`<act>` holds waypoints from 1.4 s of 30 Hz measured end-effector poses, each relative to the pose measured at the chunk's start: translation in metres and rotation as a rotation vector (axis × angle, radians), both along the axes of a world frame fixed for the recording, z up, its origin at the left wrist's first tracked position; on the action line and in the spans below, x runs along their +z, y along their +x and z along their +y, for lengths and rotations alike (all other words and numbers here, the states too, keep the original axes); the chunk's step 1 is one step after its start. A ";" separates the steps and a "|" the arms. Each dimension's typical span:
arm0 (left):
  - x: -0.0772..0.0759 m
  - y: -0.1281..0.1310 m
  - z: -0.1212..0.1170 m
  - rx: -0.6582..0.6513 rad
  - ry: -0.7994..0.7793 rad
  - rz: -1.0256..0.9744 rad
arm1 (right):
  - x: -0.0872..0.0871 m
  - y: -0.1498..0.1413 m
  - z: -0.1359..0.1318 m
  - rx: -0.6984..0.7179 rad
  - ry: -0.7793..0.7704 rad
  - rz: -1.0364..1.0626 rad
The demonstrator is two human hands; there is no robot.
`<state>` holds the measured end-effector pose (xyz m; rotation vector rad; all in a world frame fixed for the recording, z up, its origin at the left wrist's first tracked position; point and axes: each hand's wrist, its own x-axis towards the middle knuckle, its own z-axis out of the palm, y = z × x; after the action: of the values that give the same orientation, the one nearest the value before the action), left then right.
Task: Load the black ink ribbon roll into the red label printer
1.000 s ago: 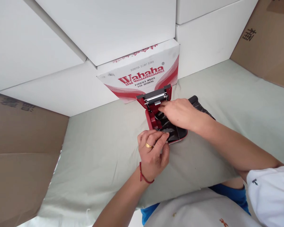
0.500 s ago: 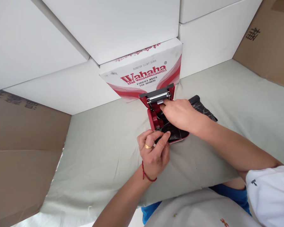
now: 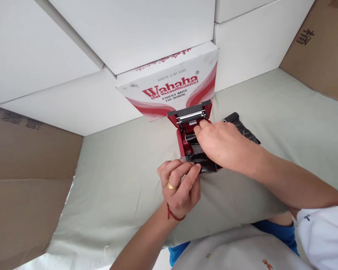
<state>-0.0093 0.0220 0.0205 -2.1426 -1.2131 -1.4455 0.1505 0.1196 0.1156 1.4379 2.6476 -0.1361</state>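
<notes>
A small red label printer (image 3: 180, 144) stands on the cloth with its lid (image 3: 186, 112) tilted up; a dark roller and a metal bar run across the lid. Inside is a roll of glossy black film (image 3: 190, 138), and its loose end (image 3: 207, 164) lies over the front edge. My left hand (image 3: 180, 182), wearing a ring and a red cord, is closed in a pinch on that film end at the front left corner. Curled over the right side of the printer, my right hand (image 3: 221, 141) has its fingers by the lid's base. What its fingertips grip is hidden.
A second black roll with pale lines (image 3: 240, 126) lies to the right of the printer. Behind stands a Wahaha water carton (image 3: 169, 88) against white boxes (image 3: 248, 52). Brown cartons (image 3: 30, 180) flank the cloth-covered surface (image 3: 115, 168) at left and right.
My right hand has shifted slightly right and down from the lid's middle, uncovering more of the roll inside. My left hand has moved a little left and down, still pinching the film.
</notes>
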 end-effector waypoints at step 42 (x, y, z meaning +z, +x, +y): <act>-0.011 0.009 -0.006 -0.069 -0.040 0.140 | 0.028 0.033 0.009 0.374 -0.170 -0.061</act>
<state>-0.0002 0.0164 0.0099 -2.2908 -1.1375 -1.2836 0.1836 0.1283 0.1433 0.8651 2.7213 -0.2662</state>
